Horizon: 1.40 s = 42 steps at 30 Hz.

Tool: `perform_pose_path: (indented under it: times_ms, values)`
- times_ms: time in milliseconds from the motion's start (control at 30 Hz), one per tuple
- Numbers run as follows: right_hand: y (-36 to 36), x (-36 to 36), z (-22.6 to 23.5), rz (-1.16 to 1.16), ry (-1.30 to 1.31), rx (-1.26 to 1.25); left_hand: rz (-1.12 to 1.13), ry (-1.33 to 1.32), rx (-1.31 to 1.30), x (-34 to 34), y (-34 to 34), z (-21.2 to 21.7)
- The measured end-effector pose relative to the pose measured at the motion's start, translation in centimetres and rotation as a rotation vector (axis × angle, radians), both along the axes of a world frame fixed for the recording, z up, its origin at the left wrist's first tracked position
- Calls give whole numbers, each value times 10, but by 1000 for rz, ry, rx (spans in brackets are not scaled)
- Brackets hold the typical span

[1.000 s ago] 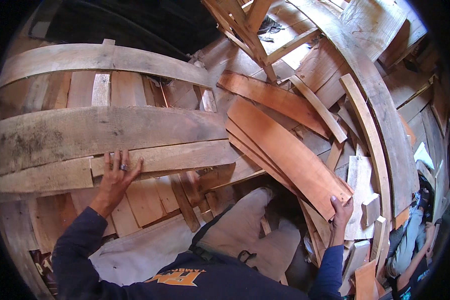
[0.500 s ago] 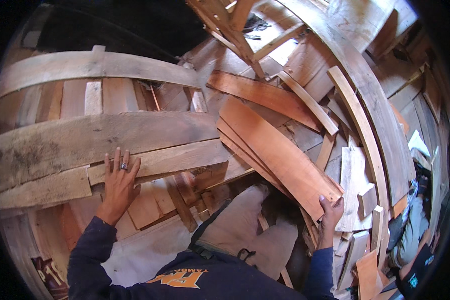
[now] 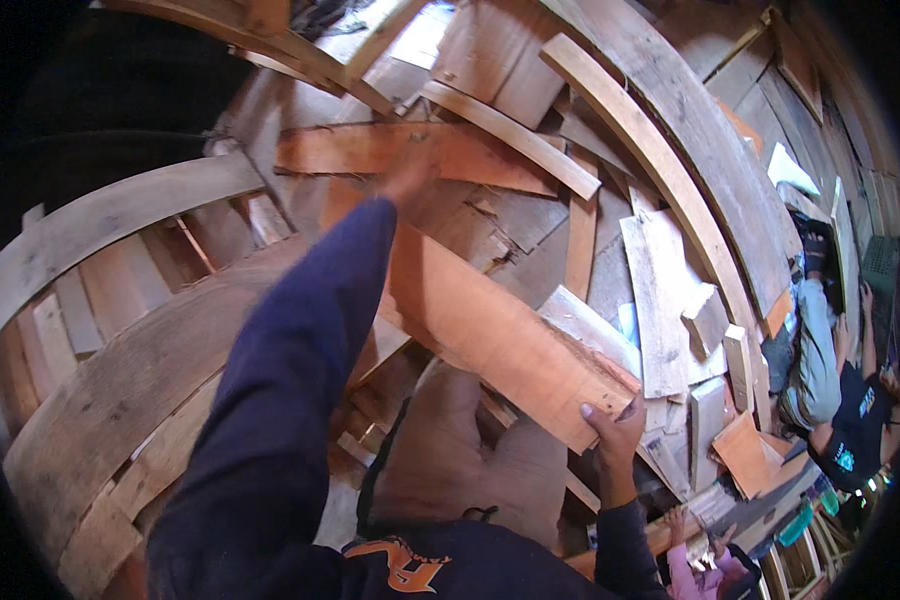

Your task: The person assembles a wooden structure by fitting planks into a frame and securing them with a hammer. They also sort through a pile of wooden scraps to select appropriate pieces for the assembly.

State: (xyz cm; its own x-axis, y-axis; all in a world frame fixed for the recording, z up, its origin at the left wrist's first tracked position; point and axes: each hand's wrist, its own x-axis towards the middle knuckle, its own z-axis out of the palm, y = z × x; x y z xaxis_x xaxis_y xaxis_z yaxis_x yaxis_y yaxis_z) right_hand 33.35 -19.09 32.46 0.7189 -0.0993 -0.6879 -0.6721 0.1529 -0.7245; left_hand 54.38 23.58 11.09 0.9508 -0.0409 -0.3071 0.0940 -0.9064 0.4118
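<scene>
My left hand (image 3: 407, 172) is stretched far forward, its fingers on the near edge of a reddish-orange plank (image 3: 370, 150) lying across the wood pile; motion blur hides whether it grips. My right hand (image 3: 613, 428) clasps the near end of a long orange-brown plank (image 3: 480, 315) that runs diagonally up toward the left arm. My dark blue sleeve covers part of that plank.
Grey weathered boards (image 3: 120, 215) curve across the left. Pale offcuts (image 3: 660, 300) and short blocks (image 3: 705, 318) lie at the right. A long curved beam (image 3: 660, 170) runs along the upper right. Other people (image 3: 850, 420) are at the right edge, a small hand (image 3: 678, 520) below.
My left hand left the grey board at the left and reached up to the reddish plank. The view swung, and my right hand stayed on the orange plank's end.
</scene>
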Motion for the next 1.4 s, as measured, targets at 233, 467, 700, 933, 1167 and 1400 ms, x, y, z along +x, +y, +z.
perform_pose_path:
  times_ms: [233,467,700,933,1167,1400]
  values:
    - [-2,10,7,54,73,-192,-423,-74,390,50,-7,-80]
    - [25,34,51,94,85,-237,-602,-12,506,51,9,-58]
    - [34,53,75,170,114,-258,-707,155,276,28,18,3]
    - [27,44,60,208,17,-343,-535,18,90,46,10,64]
    - [3,82,2,72,-104,-61,-425,7,-180,75,-8,131]
    - [-41,134,-6,179,-153,-149,-581,-91,-188,35,-54,206]
